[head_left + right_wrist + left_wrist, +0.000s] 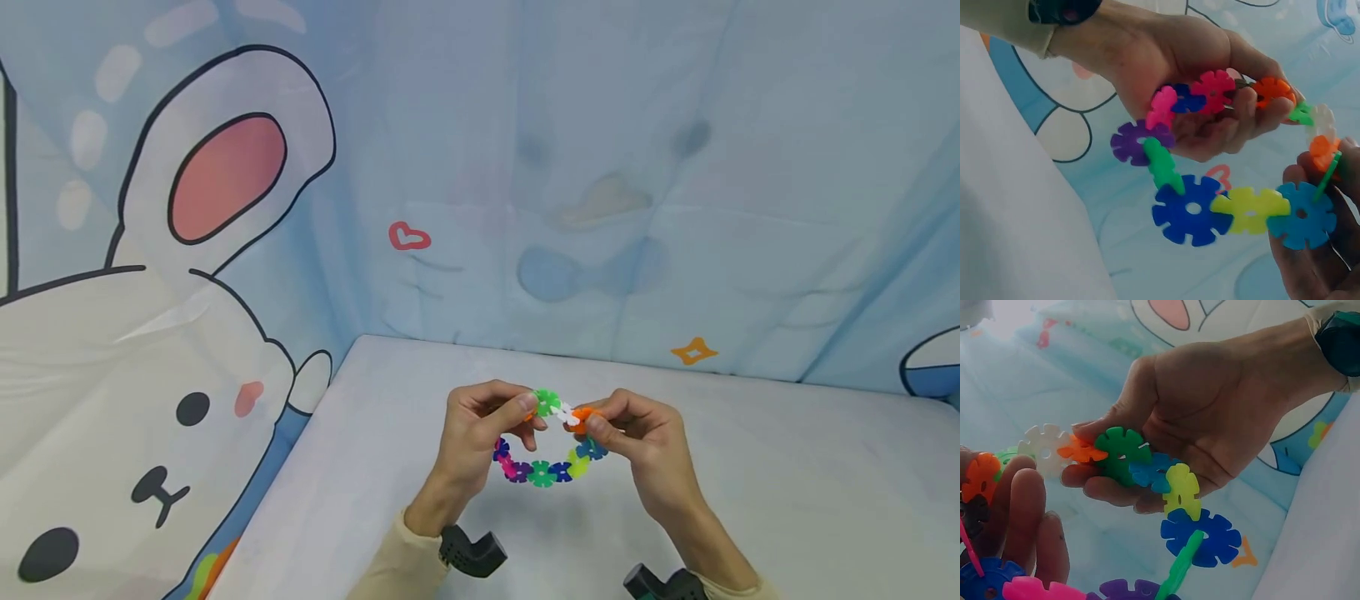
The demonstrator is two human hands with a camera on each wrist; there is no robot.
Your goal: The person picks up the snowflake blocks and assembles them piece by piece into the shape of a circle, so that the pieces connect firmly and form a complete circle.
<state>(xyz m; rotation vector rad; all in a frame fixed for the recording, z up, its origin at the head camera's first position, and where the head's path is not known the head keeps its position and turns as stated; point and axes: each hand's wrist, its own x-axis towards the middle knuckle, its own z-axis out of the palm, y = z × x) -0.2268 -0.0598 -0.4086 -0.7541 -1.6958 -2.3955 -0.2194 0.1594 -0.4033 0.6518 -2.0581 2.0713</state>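
Both hands hold up a ring of colourful interlocking snowflake discs above the white table. My left hand [474, 429] pinches an orange disc [1272, 92] between thumb and fingers. A light green disc [547, 403] and a white disc [563, 413] span the gap between the hands. On the other side, my right hand [651, 443] pinches a second orange disc [1082, 450], which overlaps the white one. Below the hands hangs the rest of the loop, with a yellow disc [1182, 490], a dark blue disc [1192, 209] and a purple disc [1141, 142] among others.
The white table [360, 467] lies beneath the hands. Behind it hangs a light blue printed curtain [465, 150], with a large cartoon rabbit [90, 375] on the left. A dark wrist camera [474, 552] sits on the left wrist, another [667, 583] on the right.
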